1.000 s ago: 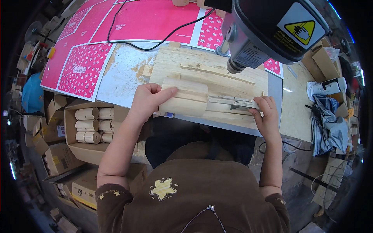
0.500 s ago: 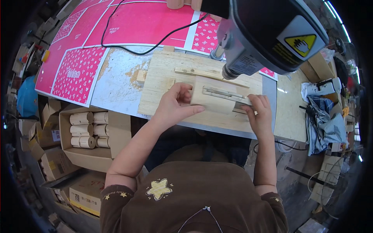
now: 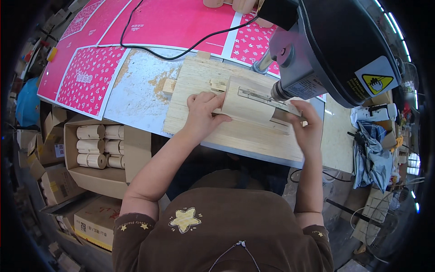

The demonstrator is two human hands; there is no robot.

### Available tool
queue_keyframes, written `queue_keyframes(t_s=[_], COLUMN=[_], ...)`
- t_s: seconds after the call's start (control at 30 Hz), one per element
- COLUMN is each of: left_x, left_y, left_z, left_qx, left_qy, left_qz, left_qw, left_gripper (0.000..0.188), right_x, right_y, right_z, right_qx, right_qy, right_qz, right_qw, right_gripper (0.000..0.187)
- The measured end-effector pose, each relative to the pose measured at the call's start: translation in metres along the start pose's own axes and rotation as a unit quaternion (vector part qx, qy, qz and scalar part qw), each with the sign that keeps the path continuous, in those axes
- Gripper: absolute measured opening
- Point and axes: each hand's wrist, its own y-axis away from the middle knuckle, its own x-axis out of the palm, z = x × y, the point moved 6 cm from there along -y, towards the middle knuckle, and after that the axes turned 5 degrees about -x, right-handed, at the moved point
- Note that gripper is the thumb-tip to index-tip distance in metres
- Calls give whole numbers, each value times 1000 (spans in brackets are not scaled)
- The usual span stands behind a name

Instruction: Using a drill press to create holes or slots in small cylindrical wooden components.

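A pale wooden cylinder (image 3: 233, 106) lies on its side on a light wooden board (image 3: 186, 95), close below the chuck (image 3: 279, 92) of a drill press. Along its top runs a narrow slotted strip (image 3: 260, 97), greyish and pale; its material is unclear. My left hand (image 3: 202, 113) is closed on the cylinder's left end, thumb toward me. At the other end, my right hand (image 3: 309, 127) pinches the strip's end between thumb and fingers. The chuck hides part of the strip's far side. Whether a bit touches the wood cannot be seen.
The black drill press head (image 3: 349, 50) overhangs the right of the table. A black cable (image 3: 199, 43) crosses pink printed sheets (image 3: 181, 22). At lower left, a carton (image 3: 136, 156) holds several wooden cylinders. Cloths (image 3: 374, 158) hang at the right.
The cylinder has moved away from me, against the wooden strip on the board, and now lies under the chuck. My left fingers have closed further round its end. The whole view has shifted slightly.
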Motion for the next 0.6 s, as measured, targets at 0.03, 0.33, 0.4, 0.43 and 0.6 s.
queue_keyframes(t_s=[0.03,0.33,0.4,0.43,0.6], left_x=[-2,3,5,4,3], left_y=[-1,-7,-4,-3,-4], left_z=[2,5,6,6,4], left_qx=[0,33,22,23,16], left_qy=[0,21,10,11,4], left_qz=[-1,39,34,36,50], left_qw=[1000,998,999,999,999], left_gripper=[60,59,57,57,56], right_x=[-11,-135,-133,-130,-102], right_y=[-3,-89,-88,-87,-18], right_z=[-2,93,100,102,120], right_qx=[45,-131,-155,-166,-117], right_qy=[-73,16,123,175,179], right_qz=[-3,-332,-276,-244,-202], right_qw=[996,934,941,939,956], right_gripper=[32,25,25,26,25])
